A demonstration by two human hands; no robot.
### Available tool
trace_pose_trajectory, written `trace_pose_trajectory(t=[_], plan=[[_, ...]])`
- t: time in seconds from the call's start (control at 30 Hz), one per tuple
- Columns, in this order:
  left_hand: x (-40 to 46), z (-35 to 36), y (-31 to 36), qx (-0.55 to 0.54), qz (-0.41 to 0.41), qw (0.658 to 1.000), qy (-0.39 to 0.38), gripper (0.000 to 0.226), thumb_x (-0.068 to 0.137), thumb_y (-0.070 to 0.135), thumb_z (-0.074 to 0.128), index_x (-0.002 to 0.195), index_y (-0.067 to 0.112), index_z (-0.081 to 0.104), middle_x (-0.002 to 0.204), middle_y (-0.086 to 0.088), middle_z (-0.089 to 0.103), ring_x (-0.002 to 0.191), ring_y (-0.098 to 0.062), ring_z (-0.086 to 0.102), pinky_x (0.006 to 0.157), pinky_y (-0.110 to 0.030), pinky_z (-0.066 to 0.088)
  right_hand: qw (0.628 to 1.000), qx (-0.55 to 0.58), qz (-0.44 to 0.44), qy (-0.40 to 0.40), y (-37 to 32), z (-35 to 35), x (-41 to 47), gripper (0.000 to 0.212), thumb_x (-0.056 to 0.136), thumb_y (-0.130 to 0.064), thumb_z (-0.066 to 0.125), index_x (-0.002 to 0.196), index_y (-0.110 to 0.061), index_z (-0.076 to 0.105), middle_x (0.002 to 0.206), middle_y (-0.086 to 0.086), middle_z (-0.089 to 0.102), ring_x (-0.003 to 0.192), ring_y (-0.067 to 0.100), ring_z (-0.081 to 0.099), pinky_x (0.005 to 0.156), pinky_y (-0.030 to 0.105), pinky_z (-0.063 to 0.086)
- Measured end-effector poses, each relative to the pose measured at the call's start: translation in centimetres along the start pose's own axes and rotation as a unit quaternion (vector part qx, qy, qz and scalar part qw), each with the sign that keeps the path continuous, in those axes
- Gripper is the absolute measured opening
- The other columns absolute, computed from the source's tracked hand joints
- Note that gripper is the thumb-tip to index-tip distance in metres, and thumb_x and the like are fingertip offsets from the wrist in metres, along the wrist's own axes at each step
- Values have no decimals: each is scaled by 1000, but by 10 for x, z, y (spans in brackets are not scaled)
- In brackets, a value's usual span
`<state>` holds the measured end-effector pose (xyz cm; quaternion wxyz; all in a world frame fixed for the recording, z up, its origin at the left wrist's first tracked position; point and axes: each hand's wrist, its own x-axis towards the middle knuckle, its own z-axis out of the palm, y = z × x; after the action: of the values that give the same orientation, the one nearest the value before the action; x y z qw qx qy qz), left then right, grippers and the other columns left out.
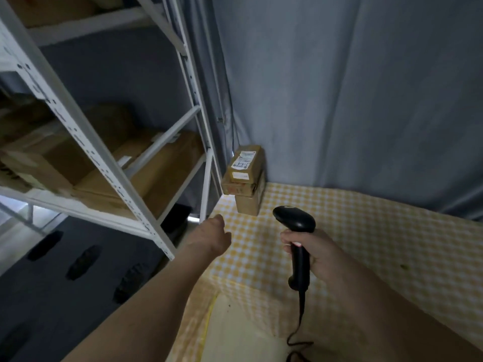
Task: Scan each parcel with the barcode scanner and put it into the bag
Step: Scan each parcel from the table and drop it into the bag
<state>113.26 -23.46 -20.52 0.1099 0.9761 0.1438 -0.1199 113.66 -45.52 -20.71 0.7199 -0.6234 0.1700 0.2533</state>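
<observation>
Ahead, just beyond left hand (214, 235), empty with loosely curled grip: stacked parcels (244, 178), nearer it than right hand (311, 250) gripping scanner (296, 231).

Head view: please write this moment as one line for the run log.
right hand: holds scanner | left hand: empty, reaching toward parcels | parcels: stacked on table

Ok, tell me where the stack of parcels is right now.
In the head view, the stack of parcels stands at the far left corner of the checkered table, against the grey curtain beside the white shelf, beyond the barcode scanner.
</observation>
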Motion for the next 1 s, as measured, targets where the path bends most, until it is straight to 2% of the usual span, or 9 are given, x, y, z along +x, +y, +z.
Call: trace_pose_trajectory(t=[0.17,0.4,0.57,0.67,0.73,0.8,0.87,1.0], plan=[[69,-8,28,-9,-4,1000,3,41,97,37,51,131,15,47,132,-8,54,121,-26,53,92,-32,45,1000,-3,13,1,-40,-2,58,10,75,3,72,84,1,69,75,15,63,67,22,59,66,31,49],[137,-7,16,-36,-28,998,-38,49,94,36,56,135,13,40,135,-10,52,124,-27,51,96,-35,45,999,17,29,8,-75,15,120,13,74,5,73,86,2,69,82,17,65,74,25,62,89,39,52],[201,-15,9,-91,-17,993,-72,60,92,36,58,143,14,35,141,-10,50,128,-29,49,100,-33,42,1000,5,30,3,-91,26,160,17,74,3,73,90,5,70,84,17,64,79,26,61,80,35,52],[245,-20,8,-120,2,989,-89,59,92,36,59,145,19,37,141,-7,50,126,-28,51,99,-32,44,999,-5,35,6,-100,33,186,25,67,-8,80,90,1,73,87,18,67,82,27,62,92,42,49],[277,-25,6,-130,15,986,-100,58,93,36,58,144,18,38,138,-8,53,124,-29,52,99,-33,45,999,-11,30,11,-106,40,206,29,62,-13,81,87,-1,74,85,17,66,81,27,62,93,45,48],[309,-35,7,-150,13,982,-115,54,95,32,57,142,12,39,139,-9,51,125,-29,51,96,-29,42,999,-3,25,29,-116,53,228,21,69,-8,77,87,2,71,81,17,64,79,28,59,87,45,49],[345,-41,6,-198,-9,972,-129,50,96,30,57,139,8,42,138,-11,51,123,-29,52,91,-27,41,999,-1,23,45,-126,70,250,11,76,-3,72,84,3,68,78,18,60,76,28,56,76,39,46],[412,-35,-2,-292,-38,944,-150,45,92,39,62,122,5,58,124,-18,63,112,-33,60,97,-40,48,997,21,27,71,-143,100,300,8,80,0,70,86,1,65,77,15,61,71,24,58,59,26,49]])
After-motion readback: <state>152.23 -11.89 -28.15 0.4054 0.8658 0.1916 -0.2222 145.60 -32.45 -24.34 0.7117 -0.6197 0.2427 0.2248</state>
